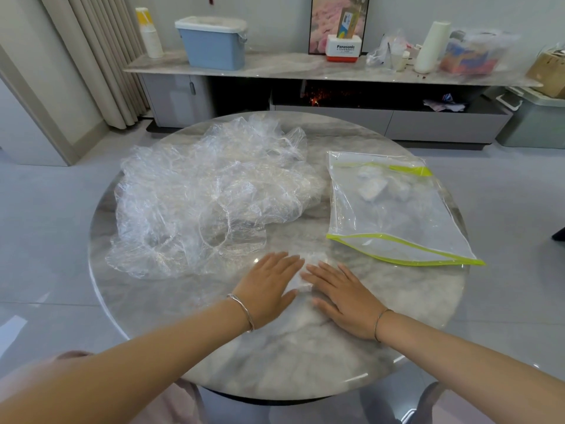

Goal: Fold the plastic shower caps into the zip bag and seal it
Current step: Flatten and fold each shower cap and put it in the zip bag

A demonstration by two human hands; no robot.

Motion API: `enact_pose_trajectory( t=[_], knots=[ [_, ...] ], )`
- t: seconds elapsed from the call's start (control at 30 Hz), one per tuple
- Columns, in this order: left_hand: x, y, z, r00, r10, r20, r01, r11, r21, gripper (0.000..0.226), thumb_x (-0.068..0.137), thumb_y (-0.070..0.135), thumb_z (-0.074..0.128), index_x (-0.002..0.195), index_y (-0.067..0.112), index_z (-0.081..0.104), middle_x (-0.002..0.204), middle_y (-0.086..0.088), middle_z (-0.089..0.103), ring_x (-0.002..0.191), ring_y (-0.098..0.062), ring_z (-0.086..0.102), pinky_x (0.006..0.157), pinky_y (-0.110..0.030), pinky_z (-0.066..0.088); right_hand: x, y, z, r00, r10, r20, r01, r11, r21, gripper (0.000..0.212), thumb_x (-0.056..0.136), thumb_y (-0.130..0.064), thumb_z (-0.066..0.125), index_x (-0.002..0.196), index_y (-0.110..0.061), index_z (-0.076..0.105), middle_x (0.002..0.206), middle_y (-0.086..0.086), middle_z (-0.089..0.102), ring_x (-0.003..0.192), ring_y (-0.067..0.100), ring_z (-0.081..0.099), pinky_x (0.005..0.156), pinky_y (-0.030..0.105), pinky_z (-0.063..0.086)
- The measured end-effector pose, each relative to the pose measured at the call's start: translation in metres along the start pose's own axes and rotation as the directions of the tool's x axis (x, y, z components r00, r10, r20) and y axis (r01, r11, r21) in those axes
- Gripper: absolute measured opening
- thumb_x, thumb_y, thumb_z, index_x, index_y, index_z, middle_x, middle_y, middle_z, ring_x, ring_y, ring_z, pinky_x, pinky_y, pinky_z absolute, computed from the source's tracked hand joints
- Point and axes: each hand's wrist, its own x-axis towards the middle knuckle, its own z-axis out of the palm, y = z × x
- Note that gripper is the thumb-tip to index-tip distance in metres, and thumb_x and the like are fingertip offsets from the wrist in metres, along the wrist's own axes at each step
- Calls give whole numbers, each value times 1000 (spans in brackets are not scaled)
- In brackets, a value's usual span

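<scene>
A loose heap of clear plastic shower caps covers the left half of the round marble table. To the right lies a clear zip bag with lime-green edges, holding a few folded caps near its top. Close to me, a small folded cap lies flat on the table. My left hand and my right hand press on it from either side with straight fingers, palms down.
Behind the table runs a low cabinet with a blue lidded box, paper cups, a white roll and bags of clutter. A curtain hangs at the far left. Grey floor surrounds the table.
</scene>
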Motion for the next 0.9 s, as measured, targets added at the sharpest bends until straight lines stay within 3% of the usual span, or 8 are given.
enact_pose_trajectory(
  t=[0.1,0.17,0.23,0.43,0.6,0.7,0.8,0.9],
  knots=[
    [-5,3,7,980,-26,198,24,1000,12,54,100,43,26,148,18,24,155,1,22,143,-17,19,117,-30,3,1,-1,-3,995,-8,-102,9,1000,8,69,84,-57,16,146,-29,28,154,-10,23,143,8,13,115,26,-8],
    [-5,0,8,974,-27,224,19,999,35,54,100,43,30,148,21,21,156,4,19,143,-15,16,116,-29,2,2,-3,-6,968,-45,-247,43,999,-12,57,85,-49,37,133,-22,50,137,-4,48,129,10,35,113,24,3],
    [-3,-1,9,975,-25,219,23,1000,12,54,98,43,34,147,22,24,155,5,22,141,-13,20,115,-28,4,3,-2,-6,952,-63,-298,60,998,-17,47,81,-45,46,119,-20,60,119,-5,58,112,9,46,109,20,9],
    [8,-2,4,989,-39,144,46,998,-42,43,97,28,42,140,20,41,146,4,40,130,-16,39,109,-23,19,8,-3,-2,953,-37,-300,43,999,13,36,78,-35,46,106,-21,65,100,-8,60,93,9,52,93,19,25],
    [10,-5,0,986,-93,135,115,981,-159,34,98,25,42,128,18,54,127,1,58,113,-21,54,95,-28,38,12,-1,-4,952,9,-305,16,997,81,26,77,-26,45,95,-18,62,92,-6,57,84,15,55,80,17,24],
    [8,-5,-3,979,-164,123,193,939,-283,29,97,29,44,119,17,59,111,-4,63,103,-21,57,84,-28,42,13,-2,-8,946,121,-301,-52,972,228,1,84,-20,56,84,-20,57,83,-12,52,80,13,51,77,23,26],
    [9,-10,1,949,-283,142,315,884,-344,26,95,37,49,108,19,62,91,-5,63,87,-22,58,73,-27,40,13,0,-9,937,256,-237,-129,886,445,25,86,-23,63,69,-31,46,65,-14,48,63,5,43,71,23,31],
    [9,-16,7,908,-375,185,418,827,-376,24,92,40,53,99,19,61,80,2,57,77,-16,52,69,-25,40,15,2,-9,911,372,-180,-178,747,641,21,84,-23,68,72,-27,51,64,-6,52,57,4,43,61,19,36]
  ],
)
